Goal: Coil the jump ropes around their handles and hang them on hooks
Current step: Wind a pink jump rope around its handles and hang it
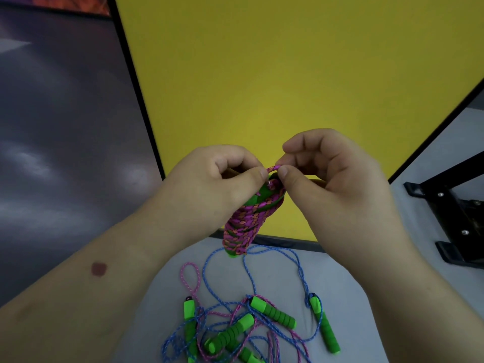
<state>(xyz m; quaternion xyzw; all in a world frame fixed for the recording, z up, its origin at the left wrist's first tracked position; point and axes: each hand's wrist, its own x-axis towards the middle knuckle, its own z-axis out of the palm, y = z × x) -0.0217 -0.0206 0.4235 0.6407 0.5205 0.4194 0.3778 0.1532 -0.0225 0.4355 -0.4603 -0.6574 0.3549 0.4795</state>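
A pink-and-orange jump rope (245, 226) is coiled tightly round its green handles, and I hold it upright above the table. My left hand (222, 179) grips the top of the coiled bundle. My right hand (324, 169) pinches a small loop of the pink rope (273, 169) at the top between thumb and forefinger. Below, on the grey table (366, 297), lie tangled blue rope (251, 273) and pink rope (191, 279) with several green handles (273, 311). No hook is in view.
A yellow board (262, 74) with a black frame stands behind the table. A black metal bracket (450, 221) sits at the right on the table. To the left lies a dark grey floor (65, 127).
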